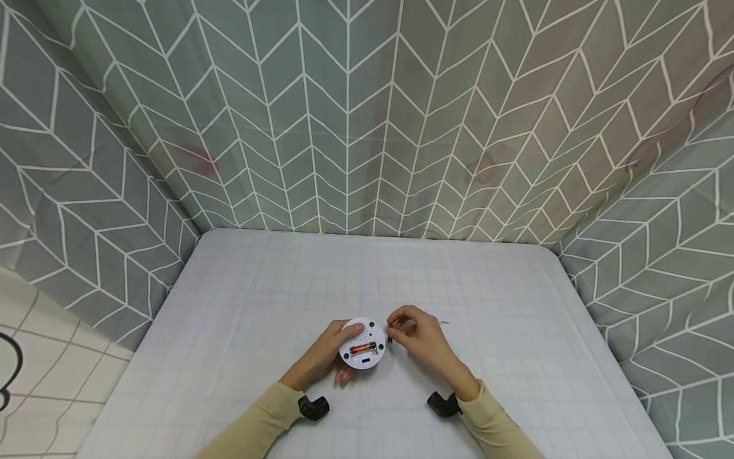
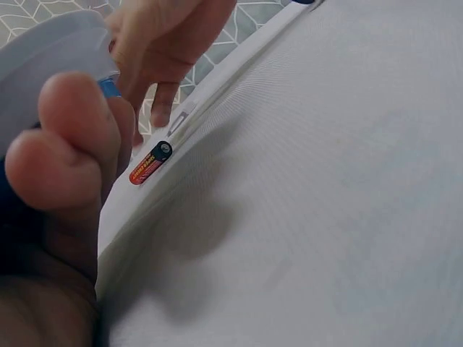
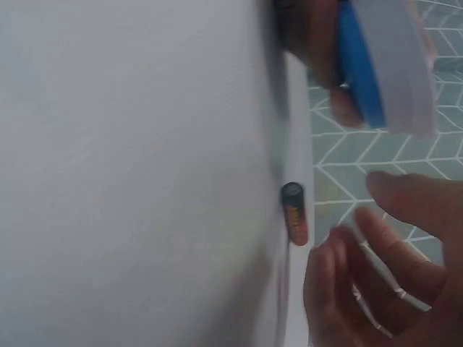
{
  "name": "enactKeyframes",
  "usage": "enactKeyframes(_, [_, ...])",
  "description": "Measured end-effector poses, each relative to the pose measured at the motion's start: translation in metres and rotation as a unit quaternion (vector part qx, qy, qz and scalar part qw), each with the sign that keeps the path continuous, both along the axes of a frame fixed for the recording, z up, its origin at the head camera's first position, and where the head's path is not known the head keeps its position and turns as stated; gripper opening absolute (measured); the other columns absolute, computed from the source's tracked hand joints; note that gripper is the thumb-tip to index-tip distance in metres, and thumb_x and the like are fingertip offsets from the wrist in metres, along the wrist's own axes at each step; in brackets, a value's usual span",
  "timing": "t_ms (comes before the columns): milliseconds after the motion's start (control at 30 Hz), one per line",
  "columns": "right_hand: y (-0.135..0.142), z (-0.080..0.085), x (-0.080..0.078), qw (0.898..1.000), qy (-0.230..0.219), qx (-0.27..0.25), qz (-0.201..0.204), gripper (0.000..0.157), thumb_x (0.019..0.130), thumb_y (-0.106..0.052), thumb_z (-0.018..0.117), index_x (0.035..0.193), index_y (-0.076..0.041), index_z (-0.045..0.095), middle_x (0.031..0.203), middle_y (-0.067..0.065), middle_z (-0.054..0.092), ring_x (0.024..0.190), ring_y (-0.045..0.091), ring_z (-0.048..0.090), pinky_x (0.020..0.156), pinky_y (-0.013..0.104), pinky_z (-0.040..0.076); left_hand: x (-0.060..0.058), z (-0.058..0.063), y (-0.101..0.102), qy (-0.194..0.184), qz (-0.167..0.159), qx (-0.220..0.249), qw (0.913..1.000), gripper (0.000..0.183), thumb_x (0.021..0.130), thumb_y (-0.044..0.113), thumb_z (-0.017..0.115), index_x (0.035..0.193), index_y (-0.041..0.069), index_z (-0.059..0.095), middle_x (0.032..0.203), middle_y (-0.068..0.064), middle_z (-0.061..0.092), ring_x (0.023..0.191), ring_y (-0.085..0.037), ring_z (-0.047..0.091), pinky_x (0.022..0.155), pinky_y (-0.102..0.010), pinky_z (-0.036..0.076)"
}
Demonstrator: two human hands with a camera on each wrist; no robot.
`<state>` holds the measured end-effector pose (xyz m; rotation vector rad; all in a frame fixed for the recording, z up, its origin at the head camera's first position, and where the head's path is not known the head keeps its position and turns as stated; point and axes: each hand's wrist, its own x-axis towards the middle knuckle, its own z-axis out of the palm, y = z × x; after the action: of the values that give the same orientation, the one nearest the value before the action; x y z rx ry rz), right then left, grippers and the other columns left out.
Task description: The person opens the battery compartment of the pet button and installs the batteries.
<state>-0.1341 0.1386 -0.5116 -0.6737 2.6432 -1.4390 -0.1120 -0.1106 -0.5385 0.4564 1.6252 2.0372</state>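
Down at lower centre of the head view, the left hand (image 1: pixel 325 349) has the round white device (image 1: pixel 368 336) clamped, thumb over its face, fingers underneath, and an orange-red battery (image 1: pixel 363 349) sits in the recess there! Just right of it, the right hand (image 1: pixel 425 338): thumb and fingers apart, nothing between them, clear at lower right of the right wrist view. And here's the loose battery (image 3: pixel 294 213), black-ended and red, lying on the white surface (image 1: pixel 275 280) near those fingers, right of centre in that same view. A small pale item (image 1: pixel 438 315) lies beyond the right hand, too small to make out. Khaki sleeves (image 1: pixel 252 417) run off the bottom edge, black wrist mounts (image 1: pixel 313 408) beside them, and chevron-patterned curtains (image 1: pixel 373 115) fill the top.
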Motion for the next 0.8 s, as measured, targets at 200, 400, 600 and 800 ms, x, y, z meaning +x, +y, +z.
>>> enactKeyframes(200, [0.0005,-0.0065,0.0004,0.997,0.033,0.067,0.006,0.042,0.084,-0.008,0.087,0.123,-0.007,0.073,0.120,0.007,0.069,0.100,0.022,0.065,0.086,0.034,0.061,0.0006,0.0001,0.0001,-0.001,0.014,-0.003,0.9999,0.052,0.113,0.032,0.046,0.111,-0.017,0.063,0.063,-0.006,0.069,0.036,-0.015,0.056,0.034,-0.026,0.046])
enactKeyframes(400, [0.0005,-0.0057,0.0019,0.996,0.043,0.078,0.022,0.039,0.082,-0.007,0.090,0.118,-0.007,0.075,0.115,0.008,0.066,0.099,0.022,0.064,0.086,0.033,0.060,0.0001,0.0002,-0.0008,-0.003,0.012,-0.013,0.9998,0.051,0.113,0.034,0.045,0.114,-0.014,0.064,0.064,-0.006,0.069,0.037,-0.015,0.056,0.036,-0.025,0.047])
enactKeyframes(600, [0.0006,-0.0065,0.0023,0.996,0.044,0.079,0.028,0.031,0.081,-0.004,0.089,0.109,-0.010,0.076,0.108,0.005,0.065,0.090,0.019,0.064,0.079,0.029,0.059,-0.0002,-0.0011,-0.0007,-0.004,0.005,-0.012,0.9999,0.051,0.113,0.034,0.044,0.113,-0.013,0.064,0.062,-0.006,0.069,0.037,-0.015,0.057,0.035,-0.025,0.047])
enactKeyframes(800, [-0.0017,-0.0040,0.0048,0.994,0.044,0.099,0.030,0.028,0.080,0.001,0.084,0.104,-0.011,0.074,0.105,0.003,0.062,0.082,0.014,0.063,0.073,0.024,0.057,-0.0003,-0.0013,0.0002,-0.002,0.002,-0.007,1.0000,0.052,0.113,0.034,0.044,0.107,-0.015,0.064,0.059,-0.007,0.067,0.036,-0.016,0.056,0.033,-0.027,0.046])
